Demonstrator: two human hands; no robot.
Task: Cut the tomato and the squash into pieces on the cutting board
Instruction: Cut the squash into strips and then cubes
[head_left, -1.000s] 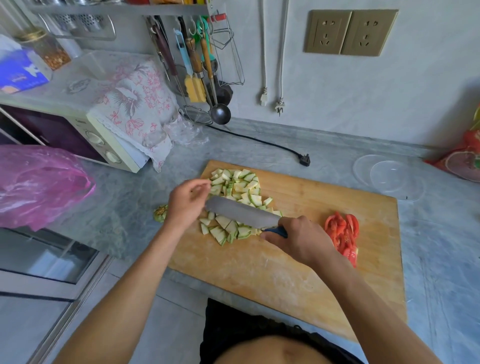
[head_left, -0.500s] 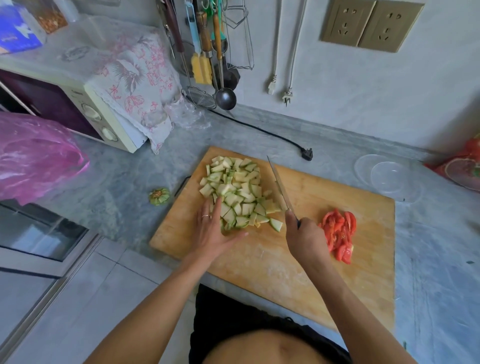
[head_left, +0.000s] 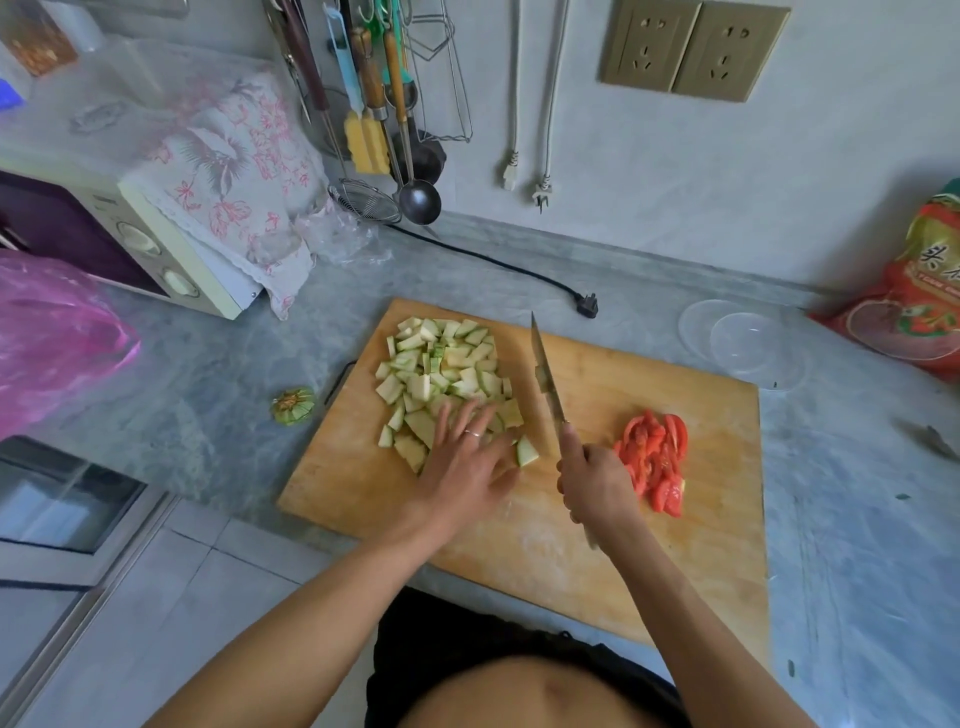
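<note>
A pink plastic bag (head_left: 52, 338) bulged at the far left of the grey tabletop (head_left: 218, 374), and a cut squash stem (head_left: 292, 406) lay just off the left edge of the cutting board (head_left: 571, 545). On the board's left half the squash pieces (head_left: 441, 369) sat in a loose heap, pale green flesh with striped green skin, reaching close to the far edge. The left hand (head_left: 462, 462) lay flat on the near end of the heap, fingers (head_left: 470, 423) straight and spread. Bare board lay between hand and near edge. Just right of the heap the knife (head_left: 546, 379) stood on edge, tip pointing away, its handle gripped by the curled fingers of the right hand (head_left: 597, 483). Right again lay the tomato pieces (head_left: 655, 462), red wedges in a narrow pile, with open board beyond them to the right edge.
</note>
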